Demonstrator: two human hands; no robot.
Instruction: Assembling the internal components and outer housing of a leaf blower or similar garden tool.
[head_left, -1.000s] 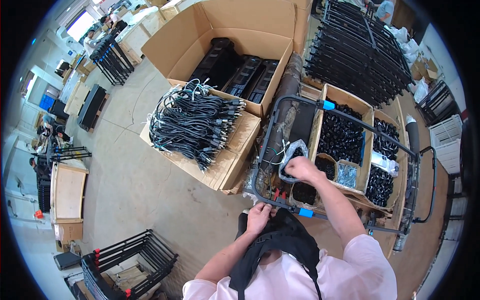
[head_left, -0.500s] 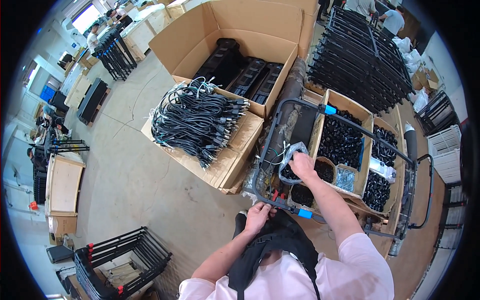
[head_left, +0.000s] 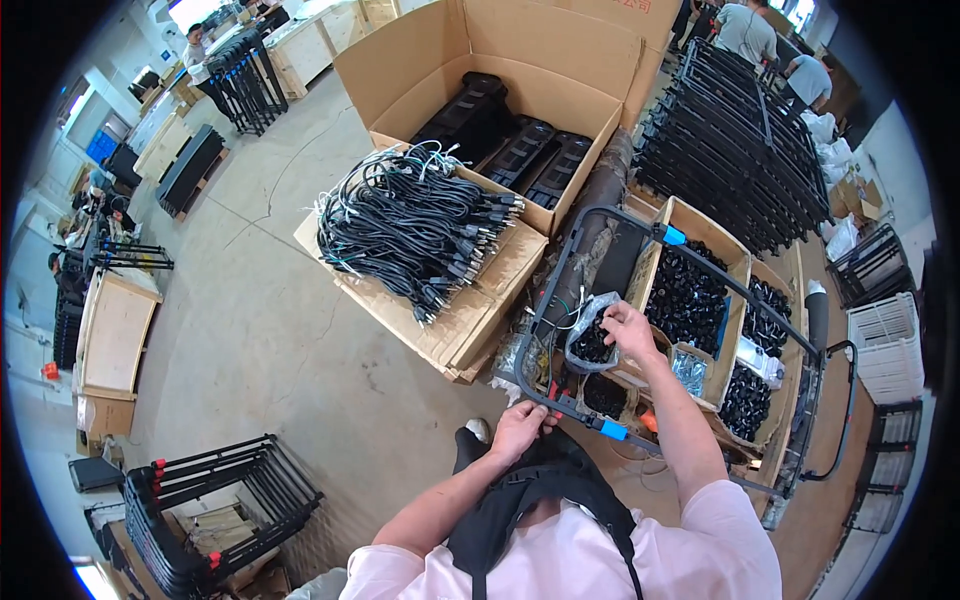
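Observation:
A black bent-tube frame [head_left: 521,352] with blue sleeves lies across the boxes in front of me. My left hand [head_left: 520,430] is closed at its near left corner, thumb and fingers pinching the tube. Beside that hand sits a red-and-black tool or clamp [head_left: 562,392]. Above a clear plastic bag [head_left: 574,350] of small black parts is my right hand [head_left: 631,333]. Its fingertips are pinched together; whatever is between them is too small to make out. A round container of small black pieces [head_left: 605,396] stands just nearer than the bag.
Wooden trays hold black fittings [head_left: 690,292] and silver screws [head_left: 689,370]. A heap of black cables [head_left: 420,225] covers a carton at left; behind it, a large open carton [head_left: 400,75] holds black panels. More frames [head_left: 735,140] are stacked at far right. People work farther back.
My right hand has lifted out of the plastic bag, fingers pinched. My left hand stays at the frame's corner. The whole view has shifted slightly.

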